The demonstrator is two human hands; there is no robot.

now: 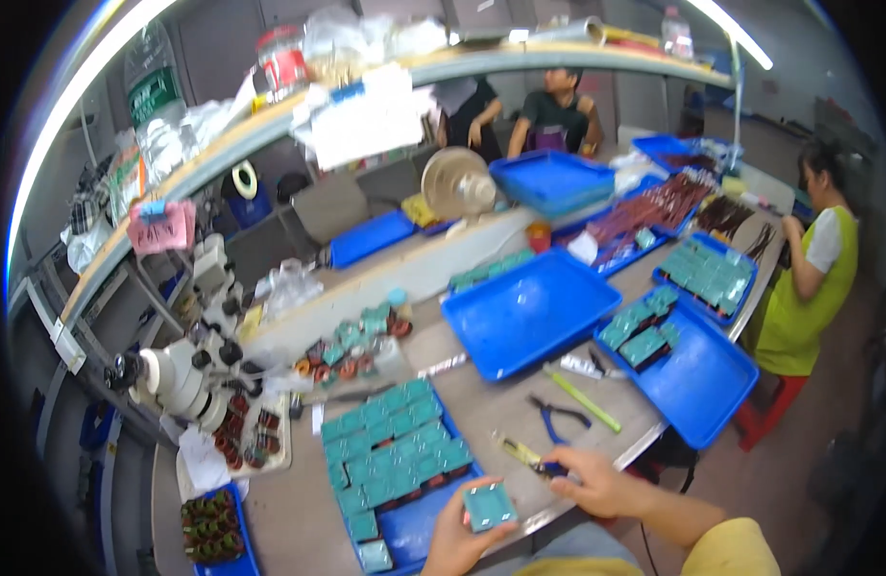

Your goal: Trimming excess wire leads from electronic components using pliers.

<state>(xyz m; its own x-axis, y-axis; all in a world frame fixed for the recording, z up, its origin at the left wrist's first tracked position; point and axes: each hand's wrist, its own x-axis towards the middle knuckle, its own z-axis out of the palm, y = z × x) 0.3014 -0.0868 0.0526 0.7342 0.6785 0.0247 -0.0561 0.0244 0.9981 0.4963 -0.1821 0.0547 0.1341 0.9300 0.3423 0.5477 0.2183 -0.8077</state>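
Observation:
My left hand (457,540) holds a small square block with a teal-green top (489,506) between thumb and fingers, close to the table's front edge. My right hand (601,485) is closed around the dark end of a slim yellow tool (521,453); its exact kind is unclear. Just beyond that lie pliers (561,417) with dark blue handles. Left of my hands, a blue tray (414,540) carries rows of similar teal-topped blocks (395,446), with bare tray showing at its near right part.
A yellow-green stick (584,398) lies past the pliers. Blue trays (529,312) spread to the back and right, one (702,379) partly filled with blocks. Microscopes (174,379) stand at left. A shelf (443,67) spans above. A person in a yellow-green vest (817,298) works at right.

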